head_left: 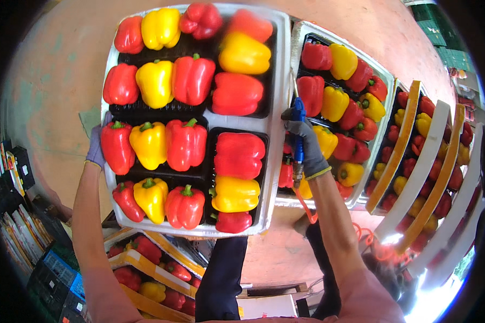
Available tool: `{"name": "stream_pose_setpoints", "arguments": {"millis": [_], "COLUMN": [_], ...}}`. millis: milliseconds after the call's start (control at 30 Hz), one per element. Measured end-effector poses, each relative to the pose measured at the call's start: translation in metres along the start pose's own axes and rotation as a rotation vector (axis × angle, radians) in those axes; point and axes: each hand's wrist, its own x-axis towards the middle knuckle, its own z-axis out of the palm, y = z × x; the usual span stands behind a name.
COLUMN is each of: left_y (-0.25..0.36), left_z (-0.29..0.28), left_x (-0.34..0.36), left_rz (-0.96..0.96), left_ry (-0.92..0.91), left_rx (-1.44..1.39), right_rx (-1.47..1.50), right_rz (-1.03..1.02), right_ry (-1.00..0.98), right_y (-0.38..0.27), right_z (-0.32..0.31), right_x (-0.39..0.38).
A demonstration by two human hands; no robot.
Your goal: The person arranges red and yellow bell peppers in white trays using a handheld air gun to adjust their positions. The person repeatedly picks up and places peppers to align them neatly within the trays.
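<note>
A white foam box (277, 102) fills the middle of the head view, tilted toward me. Black plastic trays (129, 110) in it carry rows of red and yellow bell peppers, among them a yellow pepper (155, 83) and a red pepper (194, 79). At the box's left wall, my left hand (95, 146), in a greyish glove, is closed on the edge, its fingertips partly hidden. My right hand (310, 142), also gloved, wraps round a blue air gun (299, 129) with a thin nozzle pointing away from me. That hand is close by the box's right wall; whether it touches is unclear.
A second foam box (380, 156) of peppers stands to the right, with several more boxes, white and yellow-edged, beyond it. Below left are other pepper boxes (161, 242). A red coiled hose (310, 212) trails from the air gun. Dark crates (48, 280) line the far left.
</note>
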Motion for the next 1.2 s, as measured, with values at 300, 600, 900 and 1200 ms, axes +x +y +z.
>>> {"name": "stream_pose_setpoints", "arguments": {"millis": [300, 600, 900, 1200], "left_y": [-0.014, -0.067, -0.089, -0.094], "left_z": [0.019, -0.032, -0.059, -0.066], "left_x": [0.055, 0.088, 0.113, 0.093], "left_rz": [0.046, 0.108, -0.122, 0.163], "left_ry": [0.069, -0.084, -0.281, 0.197], "left_rx": [0.275, 0.162, 0.051, 0.418], "right_rx": [-0.022, -0.065, -0.747, -1.262], "right_rz": [-0.005, -0.032, -0.003, 0.006], "right_ry": [0.02, 0.027, -0.111, 0.242], "right_y": [0.013, 0.03, -0.009, -0.056], "right_z": [0.008, 0.027, -0.035, -0.118], "right_x": [0.026, 0.03, -0.126, -0.168]}}
